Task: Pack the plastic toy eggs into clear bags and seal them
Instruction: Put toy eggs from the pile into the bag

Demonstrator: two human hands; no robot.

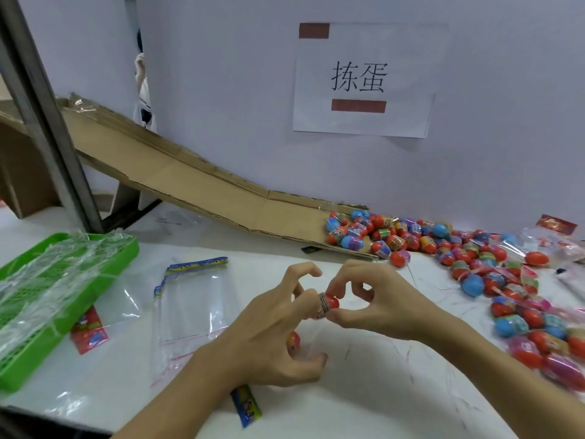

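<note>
My right hand [376, 302] pinches a red toy egg [330, 303] with a printed band, between thumb and fingertips. My left hand [272, 337] is curled round a clear bag [308, 350] at the table's middle, with its fingers at the bag's mouth beside the egg. Another red egg [292, 340] shows through the bag below my left fingers. A heap of loose toy eggs [421, 239] in red, blue and pink lies to the right. A stack of empty clear bags [193, 299] with a coloured header strip lies left of my hands.
A green plastic basket [47, 299] covered in crumpled film stands at the left edge. A cardboard chute [202, 185] slopes down from the back left to the egg heap. Filled bags [544, 343] lie at the right. A paper sign [364, 80] hangs on the white wall.
</note>
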